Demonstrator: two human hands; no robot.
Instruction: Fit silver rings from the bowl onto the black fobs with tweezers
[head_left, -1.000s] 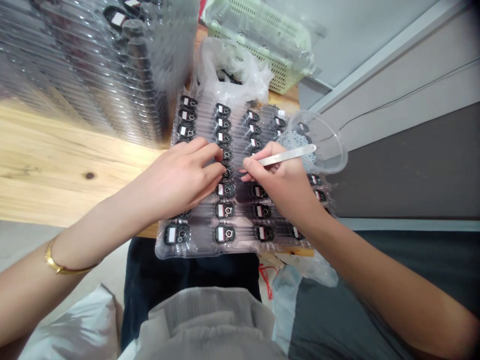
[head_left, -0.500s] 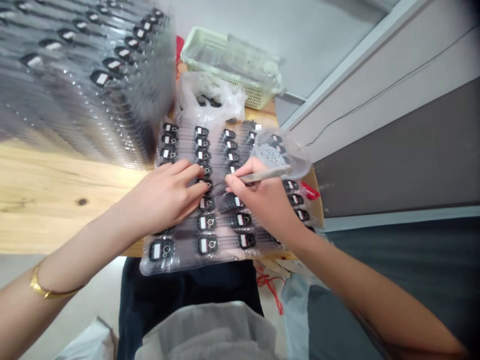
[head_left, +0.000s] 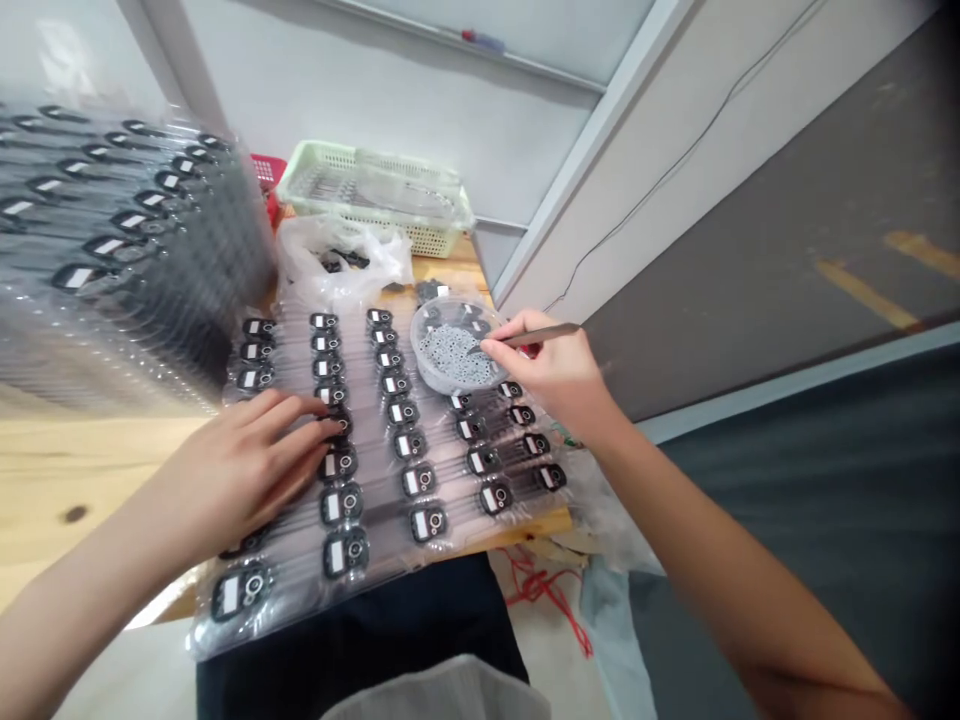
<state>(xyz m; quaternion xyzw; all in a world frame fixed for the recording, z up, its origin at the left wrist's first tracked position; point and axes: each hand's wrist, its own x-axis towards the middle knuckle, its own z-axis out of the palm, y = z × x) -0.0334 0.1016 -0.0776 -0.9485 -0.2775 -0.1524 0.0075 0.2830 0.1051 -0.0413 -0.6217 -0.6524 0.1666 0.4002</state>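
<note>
1. On the wooden table [head_left: 75,460], a clear tray [head_left: 367,420] lies with many black parts [head_left: 345,552] set in rows, most with a white patch on top.
2. The left hand [head_left: 262,455] rests over the left side of the tray. Its fingertips touch one of the black parts in the second line from the left. I cannot tell if they pinch it or just press it.
3. The right hand [head_left: 555,370] holds thin tweezers [head_left: 540,334], pinched between thumb and fingers.
4. The tweezers point into a round, see-through tub [head_left: 450,385] of tiny pale bits [head_left: 454,352]. The tips are too small to tell if they hold one.
5. The tub sits on the tray, toward the far right.
6. Behind the tray are a white bag [head_left: 382,262] and a pale green basket [head_left: 431,238].
7. On the left stands a tall stack of trays [head_left: 150,290].
</note>
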